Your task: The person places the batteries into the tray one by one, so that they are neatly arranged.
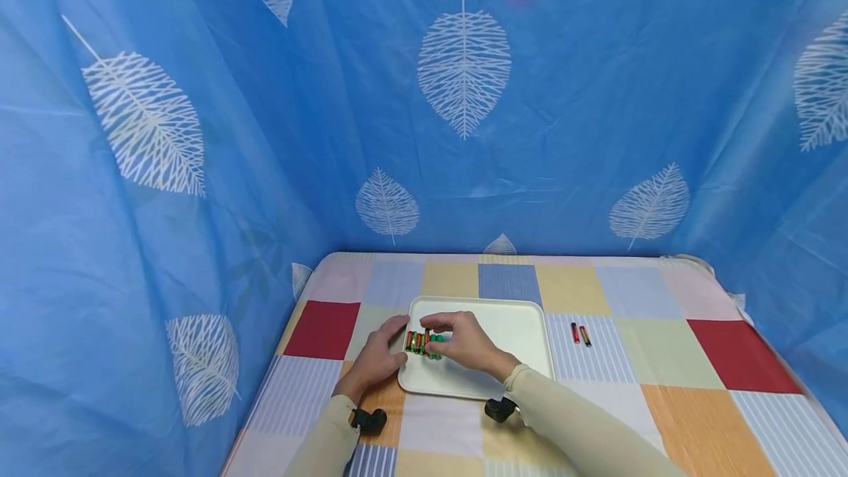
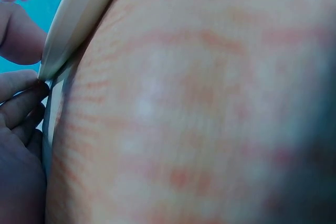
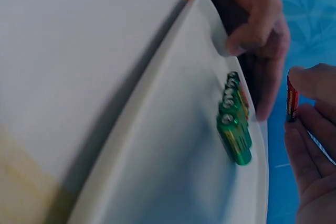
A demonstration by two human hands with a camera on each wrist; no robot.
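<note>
My right hand (image 1: 469,344) hovers over the left part of a white tray (image 1: 523,348). Its thumb and fingertips pinch a slim red battery (image 3: 292,99), upright in the right wrist view. Below it, a row of green batteries (image 3: 234,137), some with red and gold on them, lies side by side near the tray's left edge. My left hand (image 1: 374,361) holds that edge, the thumb (image 3: 247,39) over the rim and the fingers along the outer side. The left wrist view shows those fingers (image 2: 23,103) against the tray's outer side.
Two more batteries, a red one (image 1: 575,333) and a dark-and-orange one (image 1: 585,336), lie on the patchwork tablecloth (image 1: 662,352) right of the tray. A blue curtain (image 1: 563,190) with white leaf prints surrounds the table at the back and sides.
</note>
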